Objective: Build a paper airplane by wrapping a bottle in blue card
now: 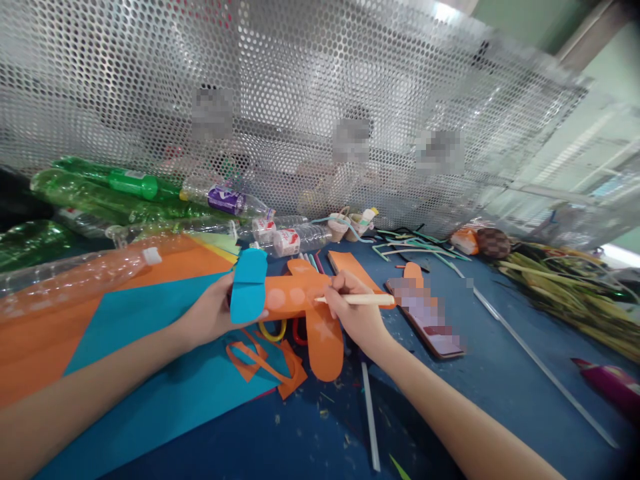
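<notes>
An orange paper airplane model with pale round spots and star marks is held above the table. My left hand grips its left end, by the blue paper tail, with the fingers partly hidden behind it. In my right hand is a pale, cream-coloured pen, pinched between the fingers. The pen's tip meets the orange body near the wing. Below the model, a yellow scissor handle loop and a red one show, beside orange paper scraps on a blue paper sheet.
Plastic bottles lie along the perforated metal screen. A phone rests right of my right hand. Beyond it are a long white strip, thin green straws and dry stalks. People are behind the screen.
</notes>
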The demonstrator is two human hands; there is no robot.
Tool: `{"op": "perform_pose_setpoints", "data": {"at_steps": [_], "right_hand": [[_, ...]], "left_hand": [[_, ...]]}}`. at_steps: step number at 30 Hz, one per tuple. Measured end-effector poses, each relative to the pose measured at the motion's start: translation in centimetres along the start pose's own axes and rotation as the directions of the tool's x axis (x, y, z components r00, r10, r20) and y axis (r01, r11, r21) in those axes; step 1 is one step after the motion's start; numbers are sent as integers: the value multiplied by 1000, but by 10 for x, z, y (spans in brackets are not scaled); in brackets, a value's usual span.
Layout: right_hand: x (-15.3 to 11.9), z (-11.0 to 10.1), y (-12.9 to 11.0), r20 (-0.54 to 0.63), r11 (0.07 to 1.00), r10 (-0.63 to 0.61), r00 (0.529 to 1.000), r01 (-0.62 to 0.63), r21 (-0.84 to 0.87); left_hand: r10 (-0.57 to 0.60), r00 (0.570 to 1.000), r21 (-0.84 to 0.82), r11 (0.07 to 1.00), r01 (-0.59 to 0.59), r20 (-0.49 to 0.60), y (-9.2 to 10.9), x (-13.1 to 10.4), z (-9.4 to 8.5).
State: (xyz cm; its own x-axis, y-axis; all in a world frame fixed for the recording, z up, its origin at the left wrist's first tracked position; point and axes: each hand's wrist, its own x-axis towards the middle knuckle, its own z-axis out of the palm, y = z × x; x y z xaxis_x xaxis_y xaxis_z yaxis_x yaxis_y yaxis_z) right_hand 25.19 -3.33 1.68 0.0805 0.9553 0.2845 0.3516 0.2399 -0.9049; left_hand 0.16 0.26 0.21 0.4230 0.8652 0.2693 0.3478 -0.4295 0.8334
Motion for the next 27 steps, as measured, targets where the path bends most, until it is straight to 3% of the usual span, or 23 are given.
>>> {"op": "perform_pose_setpoints", "data": {"at_steps": [12, 23, 27], "right_hand": [[1, 1, -1, -30, 1000, -14, 999, 14, 4], [0, 0, -3, 36, 1000, -9, 999, 9, 5], [0, 0, -1, -16, 1000, -22, 1000, 23, 7]], "left_hand": [[10, 1000, 50, 999, -9, -6, 2, 0, -1], [15, 1000, 28, 999, -15, 2, -2, 0, -1], [12, 1000, 3, 1000, -12, 9, -1, 0, -1]]}}
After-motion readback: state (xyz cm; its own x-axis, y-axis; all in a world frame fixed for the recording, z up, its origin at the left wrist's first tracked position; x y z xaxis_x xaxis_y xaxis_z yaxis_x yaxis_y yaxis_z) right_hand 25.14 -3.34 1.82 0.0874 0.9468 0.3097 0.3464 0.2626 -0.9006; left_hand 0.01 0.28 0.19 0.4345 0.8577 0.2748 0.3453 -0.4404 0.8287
